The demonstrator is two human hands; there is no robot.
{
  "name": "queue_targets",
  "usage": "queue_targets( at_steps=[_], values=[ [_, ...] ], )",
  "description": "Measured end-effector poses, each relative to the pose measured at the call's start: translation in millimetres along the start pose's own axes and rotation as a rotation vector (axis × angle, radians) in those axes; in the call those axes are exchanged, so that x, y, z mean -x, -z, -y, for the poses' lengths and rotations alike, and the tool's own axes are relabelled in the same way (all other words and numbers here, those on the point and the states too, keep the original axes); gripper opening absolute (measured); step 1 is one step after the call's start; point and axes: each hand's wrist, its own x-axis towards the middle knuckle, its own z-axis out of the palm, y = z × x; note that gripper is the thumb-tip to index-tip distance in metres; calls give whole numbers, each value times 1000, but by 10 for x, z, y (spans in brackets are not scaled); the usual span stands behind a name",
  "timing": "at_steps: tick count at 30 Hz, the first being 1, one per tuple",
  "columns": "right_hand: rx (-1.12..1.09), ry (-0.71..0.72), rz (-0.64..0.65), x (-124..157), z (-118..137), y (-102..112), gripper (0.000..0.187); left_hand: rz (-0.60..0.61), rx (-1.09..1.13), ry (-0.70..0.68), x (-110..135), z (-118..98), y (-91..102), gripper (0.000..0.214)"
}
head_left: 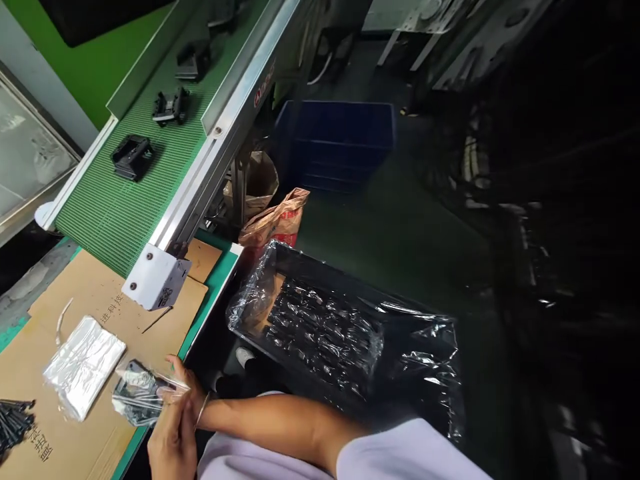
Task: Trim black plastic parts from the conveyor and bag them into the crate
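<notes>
1. Two hands at the bench edge. The right hand (186, 393), thin bangle at the wrist, pinches the mouth of a clear plastic bag (145, 393) between thumb and fingers. The left hand (173, 443) sits directly below it, fingers upright; its hold cannot be made out.
2. Bag crinkled, glossy, lifted slightly at the mouth. Inside, a black moulded part (133, 390), partly veiled by glare. Bag lies on a cardboard sheet (100, 293).
3. Nearby: a stack of flat clear bags (83, 367) just left; a black tray (305, 263) of dark bagged parts (320, 333) right of the hands; matching black parts (133, 157) on a green conveyor belt (115, 213).

Two hands (174, 437), three parts (133, 157) on belt (115, 207)
</notes>
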Motion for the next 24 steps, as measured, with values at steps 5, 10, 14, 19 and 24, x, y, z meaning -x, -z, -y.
queue_targets(
  at_steps=[5,10,14,19,24],
  values=[
    [-168,23,153,-43,29,409,22,509,369,72,-358,-334,197,23],
    [-232,12,327,-55,159,737,33,-299,466,679,-269,-327,217,40],
    [-173,100,462,88,304,689,38,-718,888,1266,-199,-319,148,44],
    [-11,224,460,243,225,395,45,-1026,1423,1544,-98,-309,270,11],
    [372,354,770,281,28,377,31,-1269,1420,1543,271,-241,340,9]
  ],
)
